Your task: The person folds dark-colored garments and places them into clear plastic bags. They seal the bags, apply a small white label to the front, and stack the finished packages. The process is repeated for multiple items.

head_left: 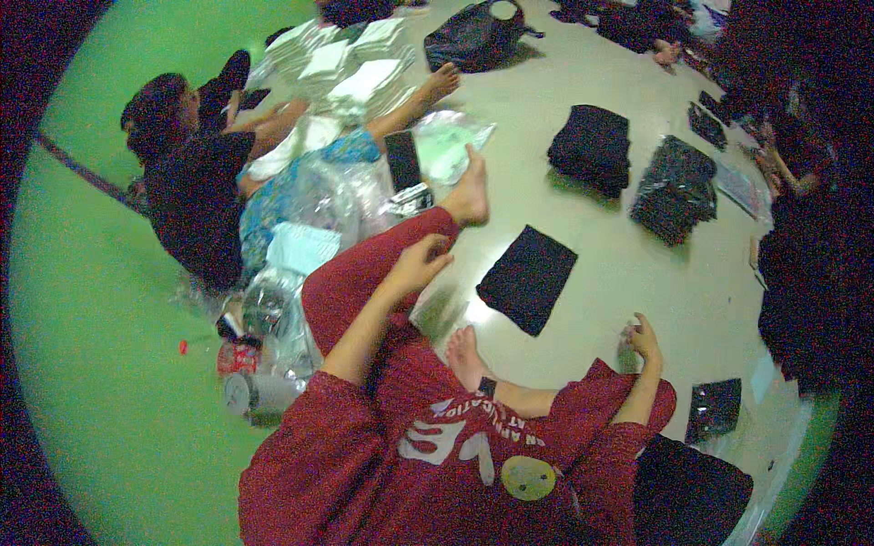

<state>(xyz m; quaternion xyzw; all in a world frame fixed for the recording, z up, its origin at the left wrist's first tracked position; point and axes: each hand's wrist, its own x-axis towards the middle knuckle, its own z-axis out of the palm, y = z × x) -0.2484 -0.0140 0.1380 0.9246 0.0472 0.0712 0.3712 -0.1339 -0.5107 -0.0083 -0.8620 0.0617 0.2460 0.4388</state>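
Observation:
My left hand (421, 265) hangs over my bent left leg in dark red trousers, its fingers loosely bent and apart with nothing in them. Off to the right, my right hand (645, 340) is held above the floor by my right knee, fingers apart and apparently empty, though somewhat blurred. Between and beyond both hands lies a folded black cloth (528, 279), flat on the floor and touched by neither hand. Farther off sits a thicker stack of folded black cloth (590, 148). Beside it is a black bundle in shiny clear plastic (674, 188).
At my left, a seated person (191, 182) stretches a leg toward white folded stacks (364, 68). Clear plastic bags (332, 200) and a grey cylindrical container (259, 398) lie nearby. A black bag (478, 36) is at the back; black cloth (692, 491) is by my right hip. Other people sit at right.

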